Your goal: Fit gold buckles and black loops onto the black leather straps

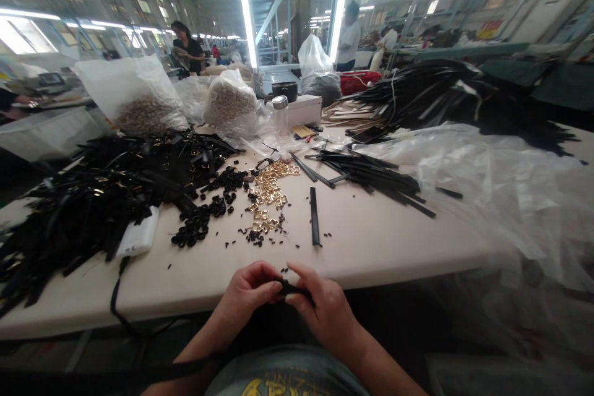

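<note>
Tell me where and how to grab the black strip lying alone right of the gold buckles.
Probably pinch the black strip across its long edges at its near end, coming from the near side: it is narrow, lies flat and points roughly toward that side.

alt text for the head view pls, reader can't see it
A person's two hands hold a small black piece near the edge of a pale table. On it lie gold-coloured buckles, round black pieces, black strips and, at left, heaped black straps.

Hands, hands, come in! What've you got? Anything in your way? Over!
Left hand: pinching black strip. Right hand: holding it too. Nothing seen blocking; tiny black bits just ahead, gold buckles farther back.
</note>
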`<state>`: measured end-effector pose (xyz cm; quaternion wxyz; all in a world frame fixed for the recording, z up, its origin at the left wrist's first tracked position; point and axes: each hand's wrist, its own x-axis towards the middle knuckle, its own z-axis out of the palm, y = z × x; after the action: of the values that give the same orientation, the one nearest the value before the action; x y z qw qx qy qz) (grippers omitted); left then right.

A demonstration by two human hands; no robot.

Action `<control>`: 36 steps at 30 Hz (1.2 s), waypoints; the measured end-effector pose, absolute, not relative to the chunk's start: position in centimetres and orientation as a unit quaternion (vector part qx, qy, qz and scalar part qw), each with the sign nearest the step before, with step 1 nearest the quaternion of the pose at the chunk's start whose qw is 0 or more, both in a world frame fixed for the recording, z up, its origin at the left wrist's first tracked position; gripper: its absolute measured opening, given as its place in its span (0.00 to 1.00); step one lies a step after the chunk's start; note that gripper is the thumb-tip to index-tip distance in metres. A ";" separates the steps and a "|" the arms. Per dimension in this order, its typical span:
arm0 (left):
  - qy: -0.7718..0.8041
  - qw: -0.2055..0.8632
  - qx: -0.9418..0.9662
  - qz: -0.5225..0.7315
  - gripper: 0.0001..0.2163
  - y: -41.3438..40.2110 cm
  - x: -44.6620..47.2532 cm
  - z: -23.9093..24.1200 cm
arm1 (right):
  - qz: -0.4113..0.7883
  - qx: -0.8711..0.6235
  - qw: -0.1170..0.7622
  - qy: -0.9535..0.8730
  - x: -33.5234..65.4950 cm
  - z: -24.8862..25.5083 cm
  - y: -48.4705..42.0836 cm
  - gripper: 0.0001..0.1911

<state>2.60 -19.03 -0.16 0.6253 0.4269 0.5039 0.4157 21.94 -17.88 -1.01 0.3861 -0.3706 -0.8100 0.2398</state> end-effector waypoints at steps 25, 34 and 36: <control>0.598 0.450 0.554 0.364 0.10 -12.5 -3.3 0.9 | 0.390 -0.442 0.276 -0.759 22.4 -0.8 -17.0 0.06; 0.631 0.269 0.715 0.139 0.09 -6.2 -5.0 1.2 | 0.499 -0.452 0.256 -0.694 22.5 -0.6 -17.1 0.08; 0.613 0.259 0.739 0.104 0.07 -5.2 -4.6 1.2 | 0.504 -0.452 0.256 -0.690 22.6 -0.7 -17.1 0.08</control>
<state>-4.56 -5.22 1.23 0.2593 0.7392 0.6129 0.1037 22.56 -17.15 -0.66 0.2563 -0.4524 -0.6899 0.5036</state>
